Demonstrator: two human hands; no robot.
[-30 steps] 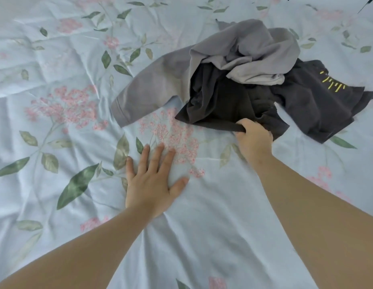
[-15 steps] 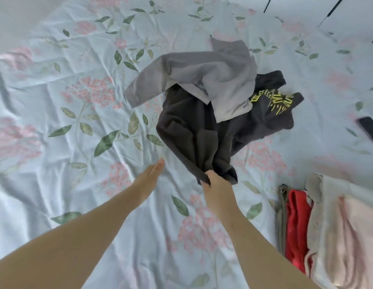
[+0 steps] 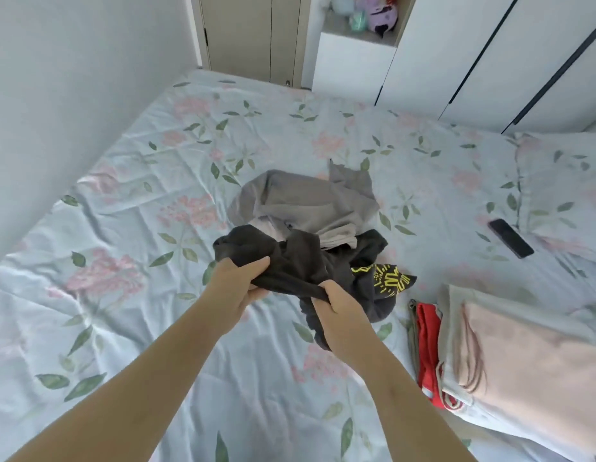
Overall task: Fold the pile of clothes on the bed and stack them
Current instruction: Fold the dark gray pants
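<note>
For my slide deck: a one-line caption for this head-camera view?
Both hands, left hand and right hand, grip a dark garment lifted above the floral bed sheet.

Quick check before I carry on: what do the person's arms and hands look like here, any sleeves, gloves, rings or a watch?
Both forearms are bare right to the bottom of the frame, with no sleeve in view. The left hand and right hand wear no gloves, and no ring, watch or bracelet shows on the sides facing the camera. The palms and inner wrists are hidden.

Folded stack (image 3: 523, 355) cut off at right edge; shelf toys (image 3: 373, 11) blurred, cropped at top.
</note>
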